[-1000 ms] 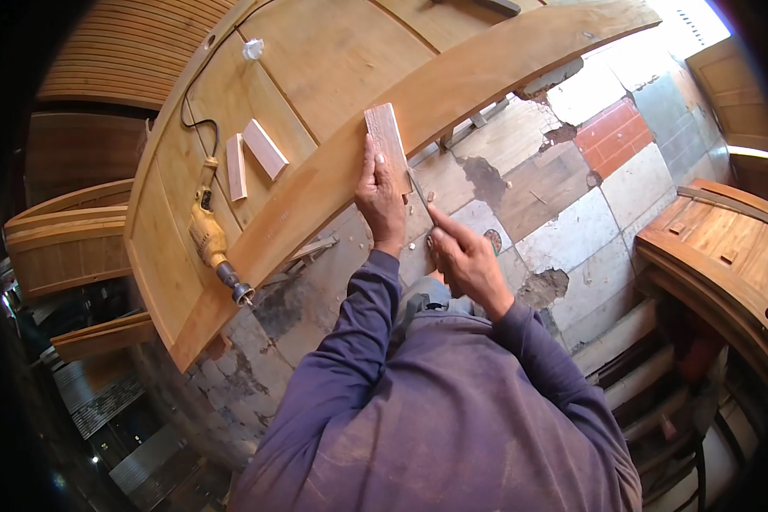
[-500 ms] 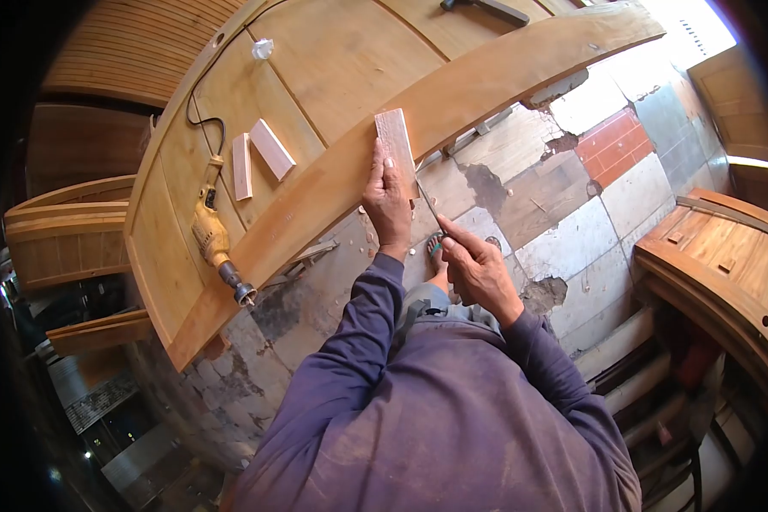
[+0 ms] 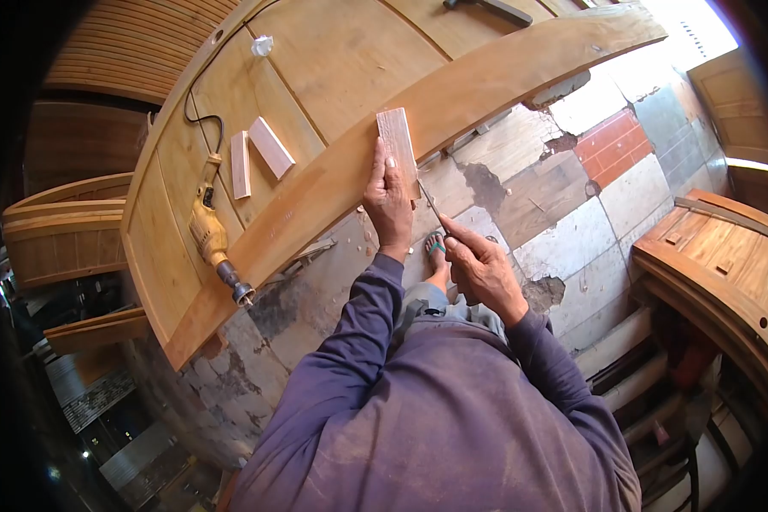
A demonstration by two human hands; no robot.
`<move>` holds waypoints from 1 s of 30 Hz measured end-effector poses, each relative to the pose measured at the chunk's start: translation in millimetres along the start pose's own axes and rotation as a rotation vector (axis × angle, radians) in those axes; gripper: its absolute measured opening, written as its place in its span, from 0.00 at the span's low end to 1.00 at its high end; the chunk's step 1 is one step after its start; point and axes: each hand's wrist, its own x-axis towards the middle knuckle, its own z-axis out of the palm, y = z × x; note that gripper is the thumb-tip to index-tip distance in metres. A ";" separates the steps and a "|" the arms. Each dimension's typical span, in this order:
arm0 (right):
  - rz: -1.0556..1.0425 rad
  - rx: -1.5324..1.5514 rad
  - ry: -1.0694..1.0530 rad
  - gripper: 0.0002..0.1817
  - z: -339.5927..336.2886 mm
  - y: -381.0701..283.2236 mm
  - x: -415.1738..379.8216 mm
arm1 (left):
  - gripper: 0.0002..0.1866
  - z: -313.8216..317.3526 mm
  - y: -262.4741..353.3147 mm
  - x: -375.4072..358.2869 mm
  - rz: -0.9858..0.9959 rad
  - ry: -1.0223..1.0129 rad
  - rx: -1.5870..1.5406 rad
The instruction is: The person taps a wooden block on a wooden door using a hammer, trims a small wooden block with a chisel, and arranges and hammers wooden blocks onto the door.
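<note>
My left hand (image 3: 387, 200) grips a short pale wood block (image 3: 396, 141), thumb on its face, over the edge of the curved brown board (image 3: 478, 81). A thin metal tool (image 3: 427, 199) is held in my right hand (image 3: 484, 269), its fingers wrapped round the handle. The tool's tip lies at the lower right edge of the block. Two more pale wood pieces, one narrow (image 3: 241, 165) and one wider (image 3: 271, 147), rest on the panelled wooden surface (image 3: 333, 51) to the left.
A yellow power tool (image 3: 206, 226) with a black cord lies at the left of the panel. A hammer (image 3: 497, 10) is at the top. Wooden furniture (image 3: 708, 256) stands on the right, and tiled floor (image 3: 563, 247) shows beyond the board.
My right hand and the thin tool have shifted very slightly to the right. The sandalled foot shows a little more beside my right hand. The block remains in my left hand.
</note>
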 end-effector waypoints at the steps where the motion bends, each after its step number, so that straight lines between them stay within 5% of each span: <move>1: -0.002 -0.016 -0.001 0.22 -0.5 -2.5 4.1 | 0.24 2.1 4.7 -0.9 0.064 0.015 -0.020; 5: 0.001 -0.057 0.002 0.23 -7.0 -1.5 11.1 | 0.23 5.5 -5.2 2.5 0.254 0.090 0.018; 8: 0.058 -0.021 -0.012 0.23 -6.2 -9.1 3.8 | 0.24 3.2 4.1 -2.3 0.035 0.008 -0.089; 11: 0.072 -0.108 -0.001 0.23 -9.9 -9.5 7.5 | 0.24 3.6 1.7 -1.0 0.163 0.037 -0.014; 13: 0.041 -0.137 -0.015 0.23 -12.8 -8.4 9.8 | 0.24 0.6 4.2 -2.7 0.005 0.000 -0.040; 26: 0.099 -0.024 -0.040 0.23 -9.4 -18.6 17.4 | 0.24 3.2 4.0 -2.2 0.182 0.061 0.042; 30: 0.011 -0.045 -0.022 0.23 -7.1 -8.9 12.8 | 0.23 1.0 -9.9 0.3 0.065 0.026 0.038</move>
